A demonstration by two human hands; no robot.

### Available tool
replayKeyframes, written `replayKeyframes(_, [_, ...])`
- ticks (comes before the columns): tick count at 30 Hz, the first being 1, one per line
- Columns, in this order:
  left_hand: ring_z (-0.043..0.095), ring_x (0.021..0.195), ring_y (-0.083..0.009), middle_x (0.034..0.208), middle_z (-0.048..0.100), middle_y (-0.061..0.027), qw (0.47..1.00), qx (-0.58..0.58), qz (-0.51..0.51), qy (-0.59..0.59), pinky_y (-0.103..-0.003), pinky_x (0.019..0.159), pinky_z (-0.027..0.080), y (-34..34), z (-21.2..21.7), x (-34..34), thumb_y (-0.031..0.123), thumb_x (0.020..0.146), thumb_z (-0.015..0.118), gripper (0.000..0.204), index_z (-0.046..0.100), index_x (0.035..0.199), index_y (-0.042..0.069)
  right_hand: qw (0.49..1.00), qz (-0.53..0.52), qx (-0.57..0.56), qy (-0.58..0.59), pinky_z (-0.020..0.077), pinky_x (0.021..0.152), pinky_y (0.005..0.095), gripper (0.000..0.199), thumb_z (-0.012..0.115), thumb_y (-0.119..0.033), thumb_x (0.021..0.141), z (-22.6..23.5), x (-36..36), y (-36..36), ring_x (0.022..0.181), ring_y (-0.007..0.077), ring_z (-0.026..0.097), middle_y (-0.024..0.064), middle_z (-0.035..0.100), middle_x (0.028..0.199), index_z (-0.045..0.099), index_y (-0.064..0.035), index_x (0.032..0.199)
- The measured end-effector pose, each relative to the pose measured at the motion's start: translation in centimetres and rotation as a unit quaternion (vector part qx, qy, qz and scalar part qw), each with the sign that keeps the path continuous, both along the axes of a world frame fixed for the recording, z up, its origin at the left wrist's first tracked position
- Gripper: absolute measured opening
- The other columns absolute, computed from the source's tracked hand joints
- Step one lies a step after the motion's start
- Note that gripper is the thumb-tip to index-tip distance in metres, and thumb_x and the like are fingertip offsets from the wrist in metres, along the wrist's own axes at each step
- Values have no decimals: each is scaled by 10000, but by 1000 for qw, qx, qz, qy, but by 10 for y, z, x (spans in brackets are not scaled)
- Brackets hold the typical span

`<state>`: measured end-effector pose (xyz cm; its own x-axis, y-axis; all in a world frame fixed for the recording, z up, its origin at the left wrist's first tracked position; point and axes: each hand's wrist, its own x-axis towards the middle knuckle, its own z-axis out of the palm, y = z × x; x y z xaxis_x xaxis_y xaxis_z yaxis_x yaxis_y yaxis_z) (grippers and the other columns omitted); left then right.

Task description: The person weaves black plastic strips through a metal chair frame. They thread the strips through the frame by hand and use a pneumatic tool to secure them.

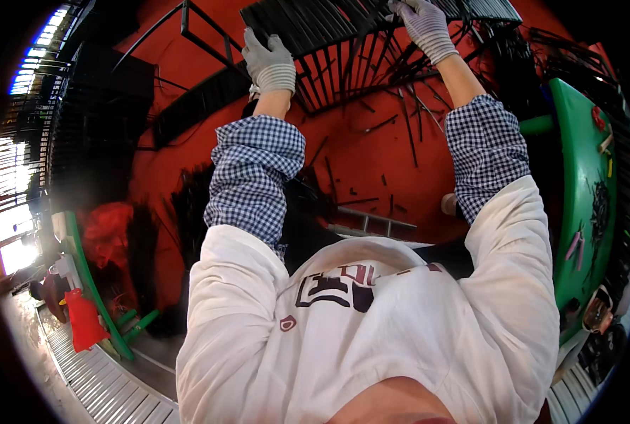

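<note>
Left hand (269,62): fingers half bent, at left end of black slatted frame (329,32). Right hand (428,30): fingers bent over same frame. Whether gripping, could not tell. Frame lay ahead, long axis left-to-right, above red floor (361,161).

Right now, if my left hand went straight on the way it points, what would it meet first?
Your left hand would probably meet the black slatted panel first; depth is unclear, so it may already be touching its edge.
</note>
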<state>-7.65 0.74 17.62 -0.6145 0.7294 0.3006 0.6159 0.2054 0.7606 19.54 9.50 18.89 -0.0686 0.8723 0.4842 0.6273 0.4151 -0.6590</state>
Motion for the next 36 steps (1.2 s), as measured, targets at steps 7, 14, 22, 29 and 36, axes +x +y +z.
replayKeyframes(7, [533, 1275, -458, 1396, 525, -291, 999, -19, -29, 20, -514, 1069, 440, -3, -19, 2, 386, 981, 561, 645, 374, 1524, 92, 997, 42, 61, -19, 546, 835, 361, 193, 622, -105, 944, -31, 16, -9, 976, 328, 703, 198, 724, 1018, 694, 16, 1077])
replayKeyframes(14, [540, 1255, -467, 1364, 540, -302, 997, -3, -55, 55, -507, 1056, 446, -8, -27, -1, 375, 975, 566, 657, 364, 1529, 86, 996, 33, 84, -13, 544, 840, 358, 204, 619, -98, 957, -30, 15, 6, 961, 332, 699, 190, 729, 1010, 700, 19, 1104])
replayKeyframes(22, [548, 1244, -468, 1400, 472, -301, 994, -42, -76, 66, -533, 1049, 482, 6, -8, -13, 351, 1008, 555, 660, 309, 1541, 49, 994, 103, -38, 15, 525, 767, 361, 149, 615, -111, 981, 12, -3, 8, 835, 284, 684, 153, 721, 903, 694, 15, 996])
replayKeyframes(29, [523, 1276, -471, 1437, 441, -291, 993, -63, -85, 55, -538, 1054, 482, 27, 3, -25, 364, 1019, 537, 680, 266, 1567, 66, 994, 108, -22, 12, 525, 762, 360, 142, 605, -93, 979, 19, -11, 25, 832, 284, 682, 157, 719, 903, 691, 19, 998])
replayKeyframes(36, [544, 1247, -474, 1432, 446, -294, 992, -53, -101, 60, -531, 1015, 501, 16, -1, -24, 395, 1016, 522, 690, 265, 1569, 72, 991, 83, -91, -53, 501, 691, 353, 115, 611, -88, 976, 30, -14, 20, 707, 265, 624, 161, 676, 821, 688, -2, 975])
